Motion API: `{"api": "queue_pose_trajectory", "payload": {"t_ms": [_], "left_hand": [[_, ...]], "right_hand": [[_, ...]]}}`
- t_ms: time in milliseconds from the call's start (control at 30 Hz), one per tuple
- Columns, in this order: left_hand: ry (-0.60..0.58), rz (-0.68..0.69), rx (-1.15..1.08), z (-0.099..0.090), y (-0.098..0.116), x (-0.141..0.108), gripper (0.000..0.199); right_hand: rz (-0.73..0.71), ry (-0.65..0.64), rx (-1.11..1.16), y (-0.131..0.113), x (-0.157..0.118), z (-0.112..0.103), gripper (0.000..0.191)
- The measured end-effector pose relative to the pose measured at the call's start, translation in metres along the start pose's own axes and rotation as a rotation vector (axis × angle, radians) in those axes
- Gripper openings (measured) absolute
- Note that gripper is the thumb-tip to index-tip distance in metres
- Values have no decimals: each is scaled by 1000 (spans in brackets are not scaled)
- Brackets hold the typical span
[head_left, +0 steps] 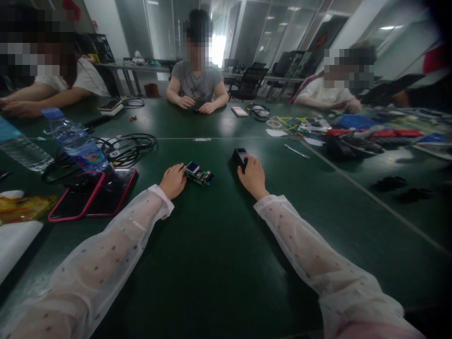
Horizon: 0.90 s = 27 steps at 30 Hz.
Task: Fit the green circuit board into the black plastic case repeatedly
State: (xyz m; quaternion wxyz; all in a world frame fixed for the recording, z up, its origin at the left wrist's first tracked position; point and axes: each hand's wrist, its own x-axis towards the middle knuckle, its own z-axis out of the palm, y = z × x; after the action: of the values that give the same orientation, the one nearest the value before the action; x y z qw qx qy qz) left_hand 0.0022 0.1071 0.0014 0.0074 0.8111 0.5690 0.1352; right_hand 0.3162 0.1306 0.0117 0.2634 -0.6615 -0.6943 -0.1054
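Observation:
On the dark green table lies a small circuit board with a screen (201, 176). My left hand (173, 181) is at the board's left end, its curled fingertips touching that edge. To the right, a black box-shaped device with a grey face (240, 154) rests on the table. My right hand (253, 177) is wrapped round the near right side of this device, thumb on its near edge. Both of my sleeves are sheer white with dots.
Two red-edged phones (112, 192), plastic bottles (76, 141) and black cables (137, 143) lie left. A wrench (295, 151) and a pile of cables and tools (356, 134) are right. Three people sit around the table's far side.

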Motion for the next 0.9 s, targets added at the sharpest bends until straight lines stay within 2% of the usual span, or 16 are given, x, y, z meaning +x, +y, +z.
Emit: {"api": "queue_pose_trajectory", "payload": {"t_ms": [467,667,767,867,900], "left_hand": [[1,17,10,-3,2,-2,40],[4,6,15,-4,4,-1,43],[8,-6,-4,-3,4,-1,48],[28,-8,-18,-3,4,-2,50],[34,-5,-19,-2,5,-3,50]], "right_hand": [[13,-10,-12,0,0,1,44],[8,24,107,-1,0,-3,43],[-40,107,224,-11,-4,-9,44],[-120,180,393,-33,-15,-15,46],[-171,170,457,-42,-20,-17,47]]}}
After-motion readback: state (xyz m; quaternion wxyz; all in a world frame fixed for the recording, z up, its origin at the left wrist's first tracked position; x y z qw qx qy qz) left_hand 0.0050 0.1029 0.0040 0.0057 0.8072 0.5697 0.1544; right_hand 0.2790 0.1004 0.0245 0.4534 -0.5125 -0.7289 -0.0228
